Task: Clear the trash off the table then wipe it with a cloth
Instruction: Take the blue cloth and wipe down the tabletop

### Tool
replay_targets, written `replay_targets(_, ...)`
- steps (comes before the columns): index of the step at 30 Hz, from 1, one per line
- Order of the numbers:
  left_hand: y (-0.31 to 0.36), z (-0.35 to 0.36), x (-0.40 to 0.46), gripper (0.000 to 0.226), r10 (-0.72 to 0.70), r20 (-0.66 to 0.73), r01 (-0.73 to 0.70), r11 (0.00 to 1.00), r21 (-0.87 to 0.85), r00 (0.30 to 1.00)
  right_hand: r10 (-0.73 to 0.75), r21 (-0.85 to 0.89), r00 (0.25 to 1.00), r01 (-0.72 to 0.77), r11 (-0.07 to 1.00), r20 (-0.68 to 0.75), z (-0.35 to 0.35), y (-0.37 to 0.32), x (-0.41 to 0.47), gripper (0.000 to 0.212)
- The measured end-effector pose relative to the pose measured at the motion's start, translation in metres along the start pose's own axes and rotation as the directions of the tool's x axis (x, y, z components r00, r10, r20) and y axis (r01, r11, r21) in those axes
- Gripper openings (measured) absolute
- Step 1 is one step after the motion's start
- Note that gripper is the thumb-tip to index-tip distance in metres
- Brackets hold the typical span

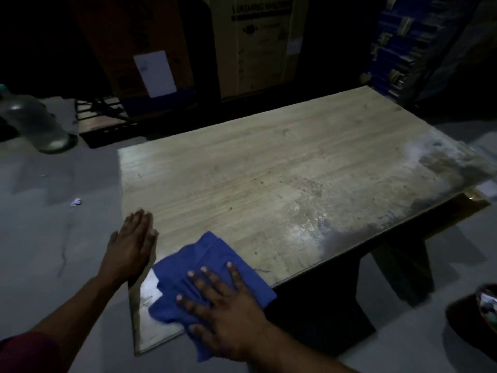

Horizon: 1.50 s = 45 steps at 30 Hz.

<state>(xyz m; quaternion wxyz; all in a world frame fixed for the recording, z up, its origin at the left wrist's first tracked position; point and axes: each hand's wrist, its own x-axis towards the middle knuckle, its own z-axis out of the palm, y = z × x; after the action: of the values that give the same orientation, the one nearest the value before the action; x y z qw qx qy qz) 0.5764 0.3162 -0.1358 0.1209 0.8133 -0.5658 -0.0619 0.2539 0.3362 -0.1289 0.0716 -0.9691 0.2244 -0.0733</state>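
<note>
Head view
My right hand (pixel 223 305): flat on the blue cloth (pixel 212 275), fingers straight and spread wide, pressing it down onto the table (pixel 269 168) at the near corner. Nothing is curled or pinched.
My left hand (pixel 131 243): flat along the table's left edge, just beside the cloth but not touching it, fingers straight and close together, holding nothing.
Blue cloth: rumpled, lying on the near left corner of the tabletop under my right palm; one fold hangs over the near edge below my wrist, another sticks out beyond my fingertips.
Table: pale wood-grain top, with dull grey smears and darker blotches over its right half and right end; the left half looks cleaner. I see no loose trash lying on the top.
Scrap on the floor (pixel 76 202): a small crumpled pale bit, well apart from the table, to the left of it.
Clear bottle (pixel 32 122): stands on the floor at far left, with a green cap at the frame edge.
Cardboard box (pixel 258 44): tall, behind the table; large print across its top reads roughly "WASHING MACHINE", the last letters too dim to be sure. The smaller print below is unreadable.
White label (pixel 155 74): stuck on the darker box to the left; its writing is too small to read.
Blue stacked packs (pixel 398 49): far right, behind the table; no legible text.
Bottom right corner: a dark rounded thing with something shiny in it; I cannot tell what it is.
</note>
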Motion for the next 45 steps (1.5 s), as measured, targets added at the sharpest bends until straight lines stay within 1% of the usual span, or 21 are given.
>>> replay_targets(2,-0.006,0.005,-0.002,0.074,0.014,-0.022,-0.015,0.998,-0.054,1.000,-0.144,-0.033,0.988,0.145,0.989,0.056,-0.005,0.016,0.000,0.058)
replay_targets(3,-0.006,0.008,-0.001,0.078,0.024,-0.043,-0.028,0.995,-0.096,0.999,-0.175,-0.024,0.981,0.177,0.984,0.081,-0.008,0.023,0.004,0.059)
replay_targets(5,0.000,0.010,-0.001,0.077,-0.016,-0.057,0.005,0.980,-0.199,0.998,-0.160,-0.004,0.979,0.162,0.987,0.129,-0.013,0.032,0.021,0.064)
replay_targets(7,0.001,0.012,-0.004,0.076,-0.046,-0.099,0.017,0.963,-0.271,0.994,-0.076,-0.015,0.984,0.080,0.997,0.159,-0.013,0.036,0.047,0.068)
replay_targets(10,0.003,0.017,-0.010,0.074,-0.083,-0.156,0.031,0.950,-0.310,0.984,0.120,-0.022,0.979,-0.118,0.993,0.162,-0.009,0.041,0.098,0.071)
replay_targets(13,0.006,0.018,-0.010,0.063,-0.091,-0.163,0.039,0.953,-0.301,0.982,0.287,-0.047,0.949,-0.283,0.958,0.132,-0.002,0.042,0.143,0.070)
replay_targets(16,0.003,0.021,-0.011,0.063,-0.074,-0.189,0.019,0.961,-0.277,0.979,0.375,-0.032,0.924,-0.374,0.927,0.075,0.003,0.026,0.148,0.068)
replay_targets(21,0.004,0.021,-0.011,0.054,-0.090,-0.219,0.018,0.950,-0.312,0.972,0.379,-0.033,0.923,-0.378,0.925,0.070,0.002,-0.020,0.073,0.068)
replay_targets(25,0.005,0.023,-0.012,0.053,-0.094,-0.246,0.016,0.953,-0.303,0.965,0.387,-0.069,0.915,-0.381,0.922,0.111,-0.002,-0.022,0.068,0.068)
replay_targets(29,0.007,0.023,-0.011,0.054,-0.107,-0.247,0.029,0.953,-0.300,0.963,0.394,-0.071,0.914,-0.389,0.919,0.096,-0.001,-0.004,0.101,0.068)
replay_targets(32,0.007,0.024,-0.011,0.053,-0.093,-0.261,0.018,0.961,-0.275,0.961,0.430,-0.073,0.901,-0.426,0.902,0.061,0.002,0.020,0.146,0.067)
replay_targets(35,0.008,0.024,-0.010,0.053,-0.098,-0.264,0.022,0.961,-0.276,0.960,0.433,-0.064,0.899,-0.429,0.901,0.063,0.007,0.043,0.192,0.067)
replay_targets(40,0.011,0.015,-0.009,0.055,-0.112,-0.200,0.053,0.959,-0.277,0.973,0.443,-0.081,0.893,-0.437,0.896,0.083,0.011,0.070,0.250,0.069)
replay_targets(45,0.013,0.007,-0.012,0.056,-0.146,-0.143,0.112,0.968,-0.223,0.979,0.393,-0.068,0.915,-0.388,0.919,0.095,0.011,0.082,0.291,0.069)
